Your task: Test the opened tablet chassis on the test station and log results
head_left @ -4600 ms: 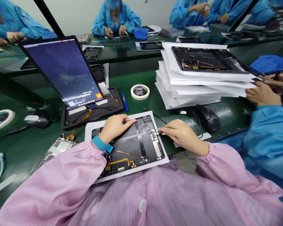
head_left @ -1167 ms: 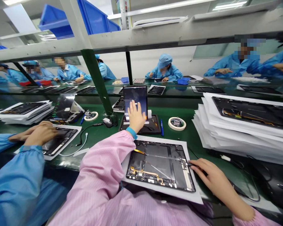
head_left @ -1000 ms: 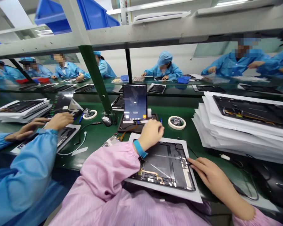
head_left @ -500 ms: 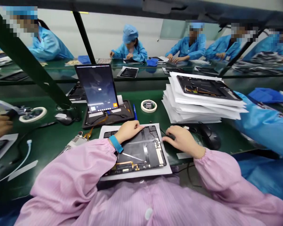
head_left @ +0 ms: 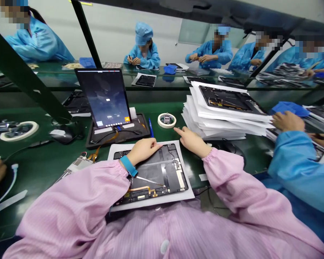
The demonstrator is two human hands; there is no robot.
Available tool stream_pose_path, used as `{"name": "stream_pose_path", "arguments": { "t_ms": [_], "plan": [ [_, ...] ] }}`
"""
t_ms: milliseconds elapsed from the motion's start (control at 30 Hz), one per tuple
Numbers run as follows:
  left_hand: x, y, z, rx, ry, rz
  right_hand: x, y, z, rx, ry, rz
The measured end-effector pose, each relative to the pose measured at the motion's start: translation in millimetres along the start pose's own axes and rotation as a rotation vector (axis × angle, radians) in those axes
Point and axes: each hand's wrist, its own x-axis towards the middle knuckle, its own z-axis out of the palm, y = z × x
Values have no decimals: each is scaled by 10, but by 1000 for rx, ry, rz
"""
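Note:
An opened tablet housing point(head_left: 151, 163), dark inside with an orange ribbon cable and a white strip, lies on a white sheet point(head_left: 191, 194) in front of me. My left hand point(head_left: 143, 149), with a blue band at its wrist, rests over the housing's far edge. Its fingers are curled and pressed together at that edge; whatever they pinch is hidden. Beyond the housing's far right corner is my right hand point(head_left: 191, 141), open, its index finger stretched toward a roll of white tape point(head_left: 166, 120) without touching it. A metal piece sits inside the roll.
An upright lit tablet point(head_left: 105, 99) stands in a dark tray point(head_left: 97, 138) at the back left, a blue pen point(head_left: 151, 127) beside it. To the right rises a stack of white sheets point(head_left: 199, 122) topped by another housing point(head_left: 232, 99). A co-worker's blue sleeve point(head_left: 294, 158) reaches in from the right.
My right hand has left the black mouse area by the housing's right edge and moved forward and left toward the tape roll. My left hand stays on the housing. The view has shifted slightly.

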Motion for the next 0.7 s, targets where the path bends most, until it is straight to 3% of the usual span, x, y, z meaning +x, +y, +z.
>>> {"name": "stream_pose_path", "arguments": {
  "t_ms": [100, 167, 233, 367, 433, 700],
  "plan": [
    [5, -44, 19, -19, 11, 15, -213, -40, -180, 246, 186, -1],
    [5, -61, 26, -36, 26, 22, -441, -92, -263, 499, 238, 53],
    [4, -63, 24, -65, 32, 17, -671, -152, -288, 821, 158, 159],
    [2, -49, 12, -101, 26, -8, -966, -245, -163, 1355, -221, 338],
    [3, -49, 15, -89, 29, -10, -1015, -270, -66, 1464, -295, 377],
    [9, -71, 30, -16, 18, -2, -935, -282, 36, 1515, -287, 353]
  ]
}}
